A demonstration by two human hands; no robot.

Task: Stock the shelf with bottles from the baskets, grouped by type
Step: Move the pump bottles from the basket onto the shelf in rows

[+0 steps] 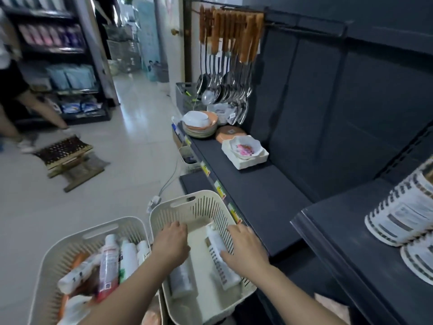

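Observation:
Two cream slatted baskets stand on the floor beside the dark shelf [264, 195]. The right basket [185, 202] holds two white bottles lying flat. My right hand [246, 247] rests on one white bottle [220, 261], fingers curled over it. My left hand [171, 242] reaches down onto the other white bottle [180, 280], covering its top end. The left basket [70, 245] is packed with several bottles, among them a pink-labelled bottle [107, 263] and a white one [128, 256]. Two patterned bottles [405, 207] lie on the nearer shelf board at right.
Plates [199, 127], a white dish [244, 151] and hanging ladles [225, 90] occupy the shelf's far end. A small wooden stool [68, 158] stands on the tiled floor at left, with a person's legs [35, 106] behind it. A cable and plug [155, 200] lie beside the right basket.

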